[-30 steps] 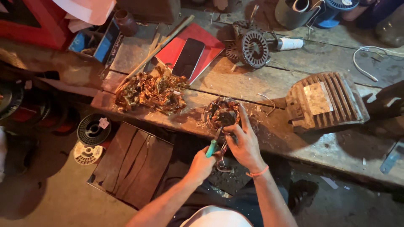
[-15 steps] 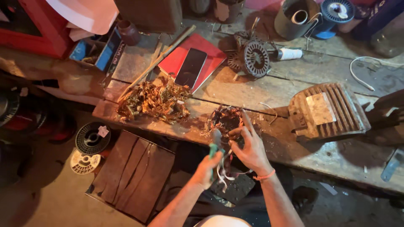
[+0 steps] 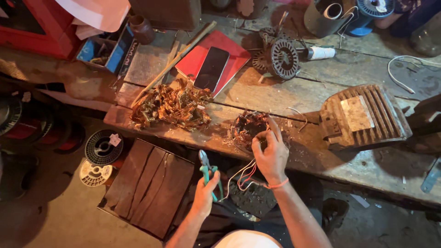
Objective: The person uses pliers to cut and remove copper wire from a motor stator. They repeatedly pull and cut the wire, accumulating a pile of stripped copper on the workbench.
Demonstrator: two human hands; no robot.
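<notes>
Right hand (image 3: 271,154) down on a small round motor stator (image 3: 250,131) wound with dark copper wire, lying at the near edge of the wooden counter (image 3: 294,98); fingers (image 3: 262,141) curled and pinched into the winding, thumb side toward the coil, an orange band around the wrist. Red and white lead wires (image 3: 241,177) trailing from the stator over the counter edge, hanging down between the two hands. Left hand (image 3: 206,190) lower and off the counter, fingers wrapped shut around the teal handles of a pair of pliers (image 3: 207,172), nose pointing up and away from the body, jaws just apart, clear of the stator and gripping nothing. Left of the stator on the same plank, a loose heap of stripped copper wire (image 3: 172,108). Behind that heap, a dark phone (image 3: 212,68) lying on a red book (image 3: 202,57), with a long stick (image 3: 174,62) slanting beside them. Farther back, a black round laminated stator core (image 3: 282,59); to the right, a ribbed grey metal motor housing (image 3: 363,117). On the floor at left, wire spools (image 3: 102,147) beside a flat wooden board (image 3: 151,186).
</notes>
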